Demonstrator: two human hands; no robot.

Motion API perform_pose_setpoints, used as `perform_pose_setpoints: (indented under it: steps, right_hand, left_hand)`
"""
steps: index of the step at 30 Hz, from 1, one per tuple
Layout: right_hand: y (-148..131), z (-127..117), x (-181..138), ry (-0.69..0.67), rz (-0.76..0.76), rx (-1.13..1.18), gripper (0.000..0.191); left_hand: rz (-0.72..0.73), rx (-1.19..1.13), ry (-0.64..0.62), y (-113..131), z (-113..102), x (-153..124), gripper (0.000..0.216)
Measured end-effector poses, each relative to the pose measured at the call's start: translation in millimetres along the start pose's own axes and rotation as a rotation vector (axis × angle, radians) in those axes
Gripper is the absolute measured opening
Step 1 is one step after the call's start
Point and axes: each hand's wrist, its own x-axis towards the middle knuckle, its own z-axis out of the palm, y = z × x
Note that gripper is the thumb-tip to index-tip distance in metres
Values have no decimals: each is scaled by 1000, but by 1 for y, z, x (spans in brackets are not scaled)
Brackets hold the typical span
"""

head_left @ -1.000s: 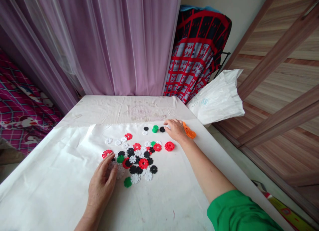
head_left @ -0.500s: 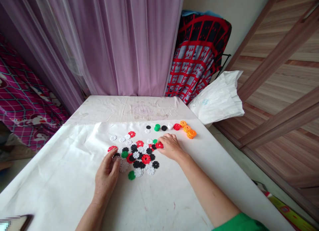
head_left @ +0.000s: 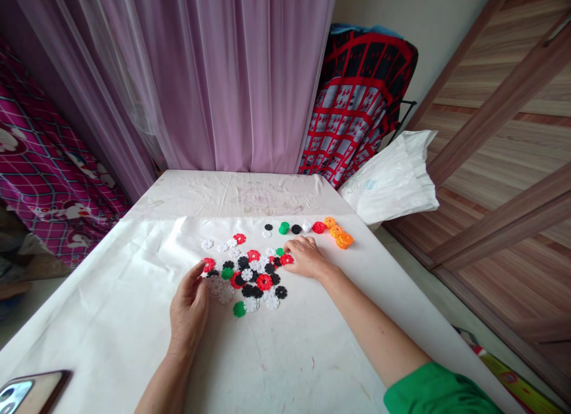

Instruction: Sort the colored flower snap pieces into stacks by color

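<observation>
Notched plastic snowflake discs, such as a red disc, a green disc and a white disc, lie in a loose, overlapping pile mid-table. My left hand rests at the pile's left edge, thumb and fingers apart, beside another red disc. On the opposite side, my right hand has its fingers curled with a red snowflake disc at the thumb and fingertips. Part of that grip is hidden.
Behind the pile runs a row of small single-colour stacks: green, black, white, red and orange. A white bag stands at the table's right edge. A phone lies front left.
The camera view has shifted slightly, bringing more of the phone into view. My left hand has drawn back a little from the discs. My right hand stays at the red disc.
</observation>
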Motion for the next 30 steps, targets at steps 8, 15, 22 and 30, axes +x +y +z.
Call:
perform_pose_setpoints:
  steps: [8,15,22,30]
  right_hand:
    - [3,-9,-2,74,-3,14,27]
    - [50,-47,-23,193,193,29,27]
    - [47,-32,-32,129,159,-9,25]
    - [49,-28,-26,108,125,-15,27]
  left_hand:
    - [-34,-53,3,4,-1,1,46]
    - [-16,13,12,9,-2,0,44]
    - [21,38,7,5,-3,0,42]
    - [14,53,3,5,-2,0,41]
